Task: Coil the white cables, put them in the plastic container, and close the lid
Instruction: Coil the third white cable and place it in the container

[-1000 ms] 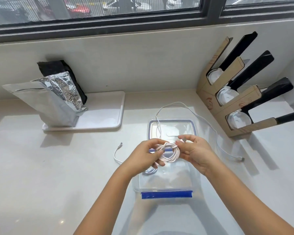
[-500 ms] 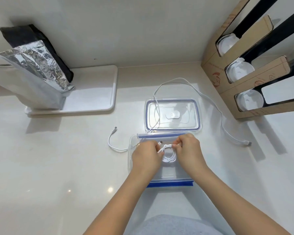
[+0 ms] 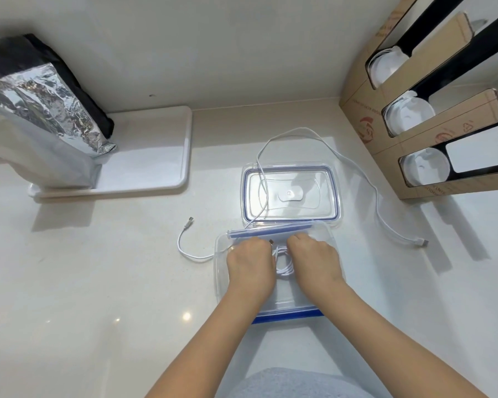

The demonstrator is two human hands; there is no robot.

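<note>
Hands are working inside the clear plastic container (image 3: 276,300), which is sitting open at near-centre of the counter (image 3: 98,282) w/ blue clips on its near and far edges. Left hand (image 3: 249,264) and right hand (image 3: 314,261) are lowered side by side into the tub, backs up, fingers curled downward around a small coiled white cable (image 3: 283,261) showing in the gap between them. Both look to be gripping the coil from opposite sides, prob to stop the loops springing apart while it's being set on the tub floor. Fingertips themselves are hidden under the knuckles, so exact pinch can't be confirmed.

A short loose cable tail (image 3: 184,239) is curving out over the tub's left wall and ending in a plug on the counter further left, so that part is still outside. Can't tell if it belongs to the held coil.

A second, long white cable (image 3: 362,179) is lying uncoiled: running across the lid (image 3: 292,193), looping far, then trailing right to a plug near the cardboard cup-lid rack (image 3: 431,130). Lid is sitting flat just beyond the tub, touching its far edge, handy for closing later.

Far left, a foil bag (image 3: 41,133) is standing on a white tray (image 3: 161,156), not involved.

Judgement: roughly mid-task; one coil going in, long cable still to coil, lid off. Risk: coil unwinding on release, tail snagging under the lid seal.
</note>
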